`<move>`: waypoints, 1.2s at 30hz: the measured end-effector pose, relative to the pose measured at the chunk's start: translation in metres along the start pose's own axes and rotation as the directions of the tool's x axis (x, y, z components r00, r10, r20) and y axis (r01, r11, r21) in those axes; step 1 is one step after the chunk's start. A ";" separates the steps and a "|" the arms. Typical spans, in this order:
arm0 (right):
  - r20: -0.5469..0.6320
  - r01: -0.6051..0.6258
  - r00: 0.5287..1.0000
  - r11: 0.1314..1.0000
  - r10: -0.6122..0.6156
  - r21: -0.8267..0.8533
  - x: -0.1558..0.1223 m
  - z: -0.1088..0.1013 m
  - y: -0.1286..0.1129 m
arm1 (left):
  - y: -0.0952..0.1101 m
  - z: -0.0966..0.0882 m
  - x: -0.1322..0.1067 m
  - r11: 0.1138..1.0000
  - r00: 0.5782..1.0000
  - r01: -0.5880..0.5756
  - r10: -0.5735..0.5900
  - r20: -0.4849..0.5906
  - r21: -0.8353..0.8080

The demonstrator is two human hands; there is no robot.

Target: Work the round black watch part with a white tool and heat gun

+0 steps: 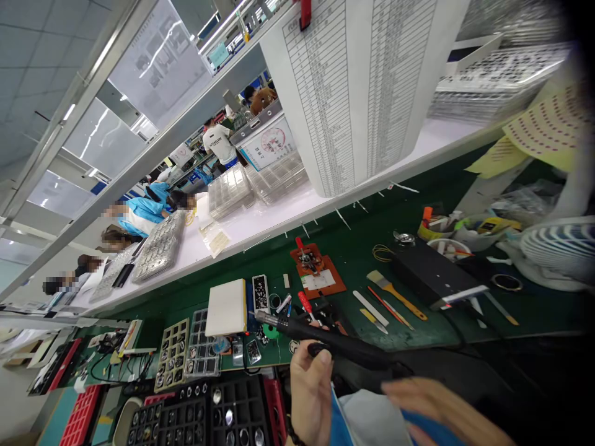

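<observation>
Head view: black hot-air gun (325,334) gripped in left-hand fingers (320,365).

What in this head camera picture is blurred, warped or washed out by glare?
In the head view, the right hand is smeared by motion blur, while the left hand around the black handpiece looks fairly sharp. The wide lens bends the white shelf into a steep slant, and light glares off the stacked trays at upper right, where the corner fades to black.

2 hands (310,396), 1 hot-air gun (320,334), 1 red-handled screwdriver (304,305)
</observation>
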State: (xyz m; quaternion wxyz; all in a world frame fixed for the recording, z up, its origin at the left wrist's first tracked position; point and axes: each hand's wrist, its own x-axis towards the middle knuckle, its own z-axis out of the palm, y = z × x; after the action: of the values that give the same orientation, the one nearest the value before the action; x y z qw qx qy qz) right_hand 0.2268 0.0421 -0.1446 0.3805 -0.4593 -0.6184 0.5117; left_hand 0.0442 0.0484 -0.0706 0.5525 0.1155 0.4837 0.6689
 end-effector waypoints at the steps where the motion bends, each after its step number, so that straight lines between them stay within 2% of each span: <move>1: -0.012 0.008 1.000 0.999 -0.008 -0.054 0.009 -0.010 0.005 | -0.007 0.005 0.000 1.000 1.000 0.015 -0.015 0.012 0.028; 4: 0.137 -0.023 0.989 0.976 0.054 -0.216 0.034 -0.030 0.020 | -0.031 0.024 -0.003 0.994 0.995 0.071 -0.076 0.058 0.082; 7: 0.271 -0.123 0.947 0.972 0.175 -0.199 0.040 -0.040 0.032 | -0.051 0.040 -0.005 0.980 0.985 0.146 -0.157 0.066 0.137; 10: 0.209 -0.224 0.943 0.958 0.260 -0.180 0.032 -0.049 0.044 | -0.062 0.051 -0.004 0.957 0.966 0.215 -0.239 0.103 0.196; 12: 0.150 -0.262 0.945 0.947 0.291 -0.184 0.024 -0.057 0.054 | -0.069 0.056 -0.002 0.952 0.960 0.225 -0.253 0.117 0.210; 17: 0.168 -0.236 0.949 0.954 0.267 -0.186 0.014 -0.079 0.072 | -0.091 0.068 0.006 0.931 0.955 0.239 -0.277 0.109 0.277; 23: 0.087 -0.142 0.984 0.980 0.155 -0.142 0.006 -0.099 0.057 | -0.110 0.074 0.005 0.881 0.913 0.307 -0.379 0.149 0.359; 25: -0.004 -0.158 0.987 0.973 0.160 -0.169 0.006 -0.108 0.062 | -0.115 0.074 0.011 0.820 0.911 0.320 -0.404 0.084 0.474; 27: -0.109 -0.184 0.980 0.964 0.166 -0.189 0.005 -0.121 0.076 | -0.122 0.073 0.018 0.766 0.892 0.352 -0.449 0.056 0.538; 29: -0.222 -0.219 0.959 0.956 0.174 -0.197 0.002 -0.137 0.095 | -0.128 0.069 0.022 0.764 0.918 0.312 -0.396 0.029 0.565; 32: -0.355 -0.269 0.915 0.945 0.191 -0.186 0.004 -0.164 0.127 | -0.136 0.058 0.023 0.755 0.924 0.314 -0.383 -0.001 0.576; 36: -0.438 -0.315 0.873 0.934 0.216 -0.168 0.037 -0.193 0.167 | -0.144 0.044 0.025 0.746 0.914 0.379 -0.396 -0.094 0.547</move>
State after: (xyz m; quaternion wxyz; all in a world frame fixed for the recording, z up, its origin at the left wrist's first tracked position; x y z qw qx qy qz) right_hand 0.4274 0.1408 -0.2731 0.3711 -0.6794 -0.5103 0.3744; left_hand 0.1555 0.0815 -0.1691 0.6282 0.1771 0.6619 0.3686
